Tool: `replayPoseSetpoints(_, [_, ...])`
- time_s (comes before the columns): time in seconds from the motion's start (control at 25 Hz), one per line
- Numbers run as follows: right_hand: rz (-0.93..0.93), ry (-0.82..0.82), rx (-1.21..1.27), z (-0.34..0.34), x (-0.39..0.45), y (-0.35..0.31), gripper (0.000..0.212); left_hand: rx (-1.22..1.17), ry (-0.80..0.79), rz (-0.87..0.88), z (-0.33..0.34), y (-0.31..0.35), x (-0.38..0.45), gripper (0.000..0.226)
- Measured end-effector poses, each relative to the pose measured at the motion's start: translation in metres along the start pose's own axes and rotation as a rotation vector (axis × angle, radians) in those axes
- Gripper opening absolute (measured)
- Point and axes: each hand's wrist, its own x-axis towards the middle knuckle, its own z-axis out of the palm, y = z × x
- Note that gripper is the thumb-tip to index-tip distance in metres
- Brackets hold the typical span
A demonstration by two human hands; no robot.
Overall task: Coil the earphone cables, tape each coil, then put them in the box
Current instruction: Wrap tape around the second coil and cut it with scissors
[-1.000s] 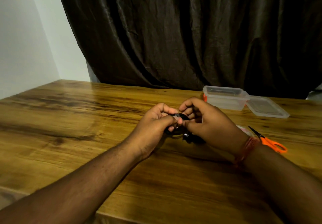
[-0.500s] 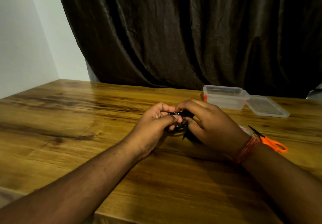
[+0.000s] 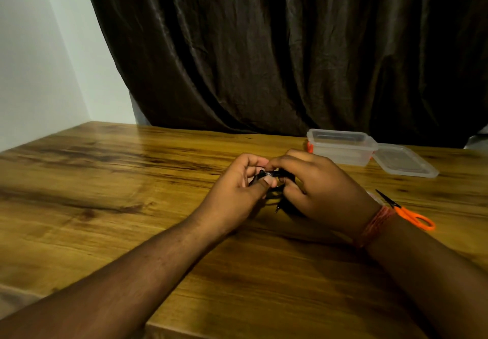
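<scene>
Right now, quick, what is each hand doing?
Left hand: closed, pinching the black earphone cable coil.
Right hand: closed, fingers curled round the same coil.

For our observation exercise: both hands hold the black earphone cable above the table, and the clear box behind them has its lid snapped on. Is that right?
Not quite. The head view shows the box open, its lid lying on the table beside it. Both the left hand and right hand do hold the earphone cable.

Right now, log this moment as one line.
left hand: pinches earphone coil | right hand: grips same coil | box: open, lid beside | scissors: idle
</scene>
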Motion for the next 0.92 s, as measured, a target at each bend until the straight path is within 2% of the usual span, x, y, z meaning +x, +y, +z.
replayPoseSetpoints(0.28, [0.018, 0.009, 0.039, -0.001, 0.000, -0.001, 0.026, -0.013, 0.037, 0.038, -0.001, -0.003, 0.002, 0.020])
replayPoseSetpoints(0.48, [0.170, 0.033, 0.213, -0.004, -0.002, -0.007, 0.023, 0.023, 0.014, 0.047, -0.001, -0.005, 0.001, 0.019])
replayPoseSetpoints(0.76, [0.245, 0.042, 0.268, -0.009, -0.001, -0.009, 0.023, 0.403, 0.063, 0.204, -0.006, -0.007, -0.001, 0.016])
replayPoseSetpoints(0.92, [0.246, 0.039, 0.269, -0.010, -0.002, -0.012, 0.022, 0.501, 0.096, 0.248, -0.005, -0.005, -0.002, 0.021])
